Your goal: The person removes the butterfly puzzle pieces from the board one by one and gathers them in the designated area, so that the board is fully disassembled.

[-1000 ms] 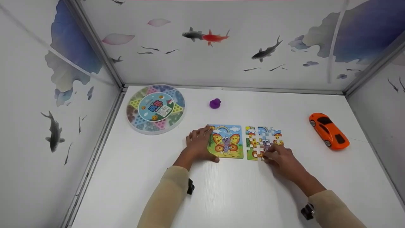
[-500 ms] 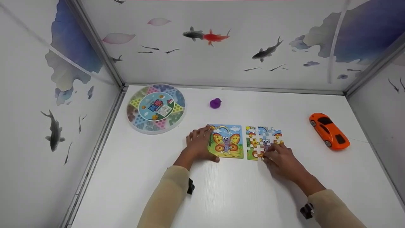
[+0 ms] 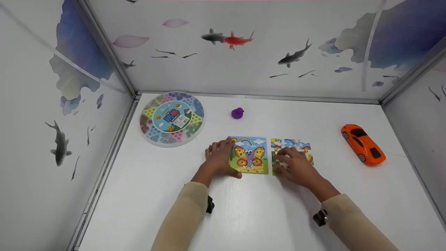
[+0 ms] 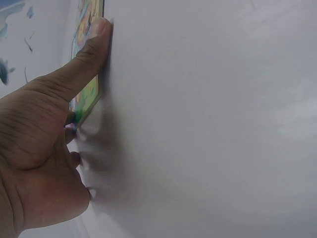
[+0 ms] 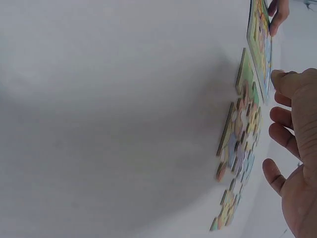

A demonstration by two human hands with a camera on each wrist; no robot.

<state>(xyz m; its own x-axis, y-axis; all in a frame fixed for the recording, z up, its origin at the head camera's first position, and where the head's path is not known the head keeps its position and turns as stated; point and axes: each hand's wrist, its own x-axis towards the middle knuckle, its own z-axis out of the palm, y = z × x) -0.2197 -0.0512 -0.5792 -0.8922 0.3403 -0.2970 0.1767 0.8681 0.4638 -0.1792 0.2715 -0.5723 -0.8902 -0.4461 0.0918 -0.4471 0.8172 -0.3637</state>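
A butterfly picture card (image 3: 250, 155) lies flat on the white table (image 3: 244, 216). My left hand (image 3: 218, 158) rests on its left edge, fingers laid straight and thumb (image 4: 89, 44) pressed along the card's front edge (image 4: 88, 96). Just right of the card lies a loose set of jigsaw pieces (image 3: 302, 147) with the same picture. My right hand (image 3: 294, 166) is spread over their left and middle part. In the right wrist view its fingers (image 5: 282, 119) are spread just above the pieces (image 5: 237, 139); whether they touch is unclear.
A round multicoloured game board (image 3: 171, 119) sits at the back left. Behind the card is a small purple toy (image 3: 237, 113). An orange toy car (image 3: 363, 144) stands at the right. Painted walls close in the table on three sides.
My right hand has moved left and away from me, from the front right corner of the pieces to over their left and middle. The left hand and card have stayed put.
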